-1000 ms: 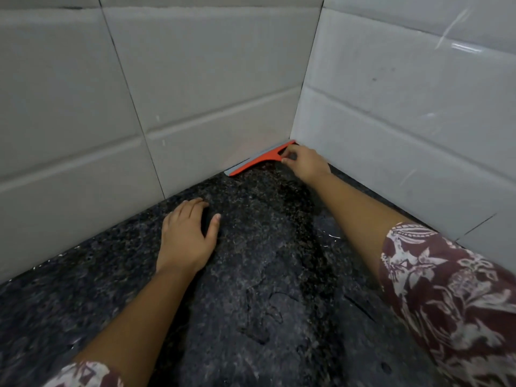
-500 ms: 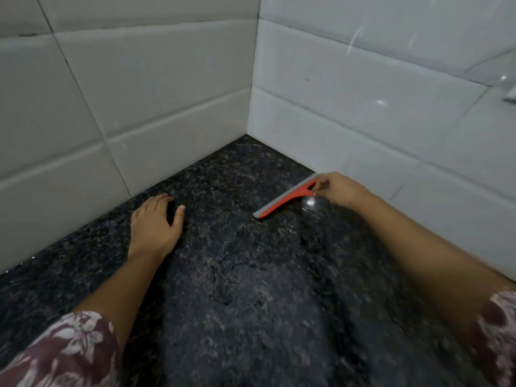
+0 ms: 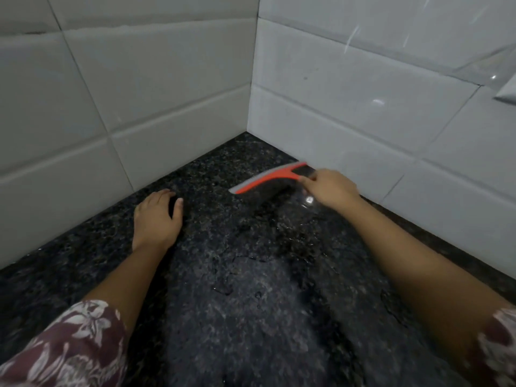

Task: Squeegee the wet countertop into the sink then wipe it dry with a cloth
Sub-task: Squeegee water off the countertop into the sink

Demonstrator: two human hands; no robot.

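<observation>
An orange squeegee with a grey blade lies edge-down on the dark speckled granite countertop, close to the right wall. My right hand grips its handle. My left hand rests flat on the counter to the left, fingers apart, holding nothing. Water streaks and droplets glisten on the stone between my arms. No sink and no cloth are in view.
White tiled walls meet in a corner just beyond the squeegee and bound the counter on the left and right. A pale fixture shows at the upper right edge.
My right hand has drawn the squeegee out of the wall corner toward me along the right wall. The left hand has stayed flat on the counter.
</observation>
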